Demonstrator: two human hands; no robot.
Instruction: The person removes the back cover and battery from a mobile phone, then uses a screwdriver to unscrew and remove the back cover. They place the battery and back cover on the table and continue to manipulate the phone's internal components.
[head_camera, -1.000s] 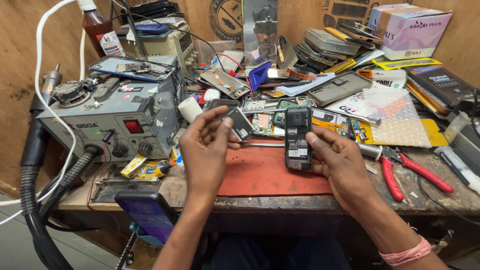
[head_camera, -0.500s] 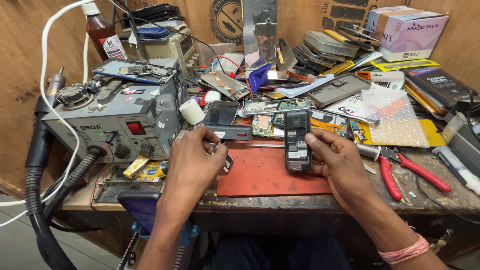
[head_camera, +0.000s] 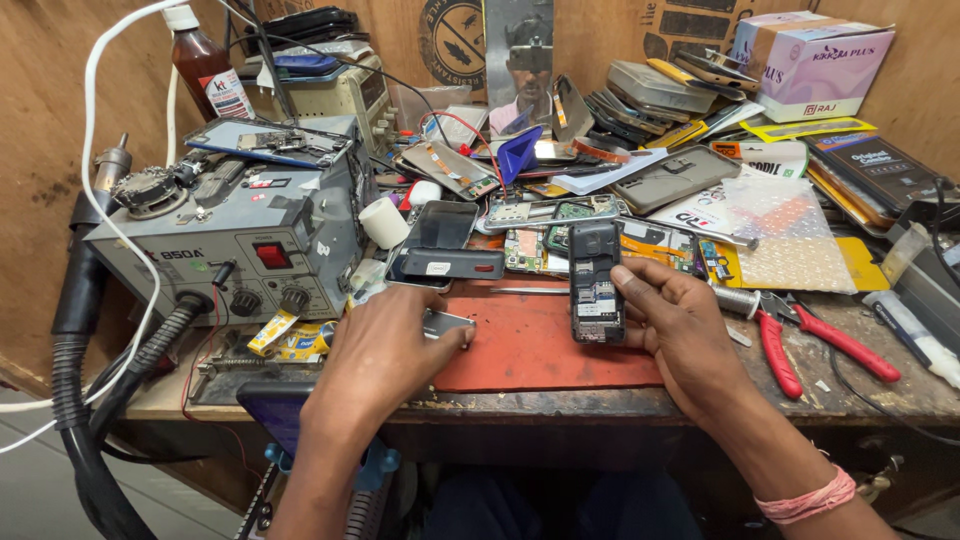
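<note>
My right hand (head_camera: 690, 335) holds a small black phone (head_camera: 596, 283) upright over the red work mat (head_camera: 540, 350); its back cover is off and the inner compartment shows. My left hand (head_camera: 385, 350) rests palm down on the mat's left edge, fingers closed on a small flat silvery piece (head_camera: 447, 324). A dark phone (head_camera: 450, 264) lies just beyond the left hand.
A grey rework station (head_camera: 235, 235) with hoses stands at the left. Red-handled pliers (head_camera: 800, 345) lie to the right of the mat. Circuit boards, phone shells, screens and packets crowd the back; a brown bottle (head_camera: 205, 70) and a pink box (head_camera: 815, 60) stand farther back.
My left hand dropped from in front of the phone down to the mat's left edge, with a small flat piece in it. The right hand kept the phone nearly still.
</note>
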